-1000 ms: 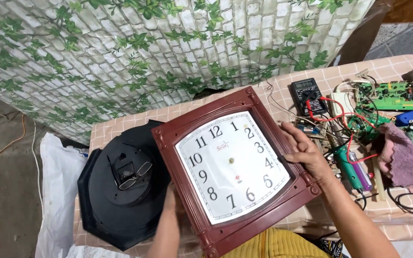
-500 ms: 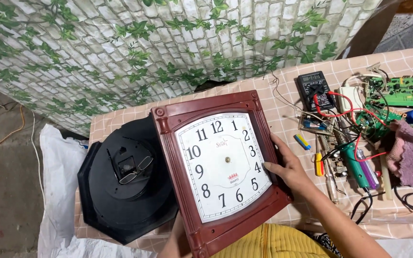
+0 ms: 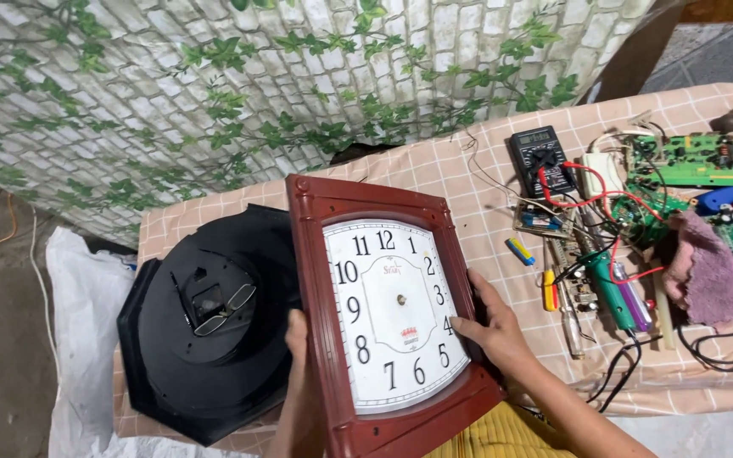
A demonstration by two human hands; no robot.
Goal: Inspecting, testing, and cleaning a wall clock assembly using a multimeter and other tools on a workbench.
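Nearest the cam: both hands on a square wall clock [image 3: 392,314], dark red frame w/ white dial, tilted up off the table [image 3: 468,170]. No clock hands visible on the dial, just the center pin. Left hand [image 3: 297,326] comes up from below, fingers curled over the frame's left edge, gripping it. Right hand [image 3: 489,326] clasps the right edge, thumb lying on the dial near the right-side numerals, other fingers behind the frame.

Just left of it, partly under the red frame, a black octagonal clock back [image 3: 205,326] lies flat w/ a pair of glasses [image 3: 224,305] on it.

Further right: green-handled soldering iron [image 3: 611,290], a small yellow screwdriver [image 3: 551,288], pink cloth [image 3: 710,271], tangled wires. Beyond those a black multimeter [image 3: 540,157] w/ red lead, and green circuit boards [image 3: 706,161] at the far right.

Table has a pink checked cover; brick-and-ivy sheet [image 3: 214,85] hangs behind.
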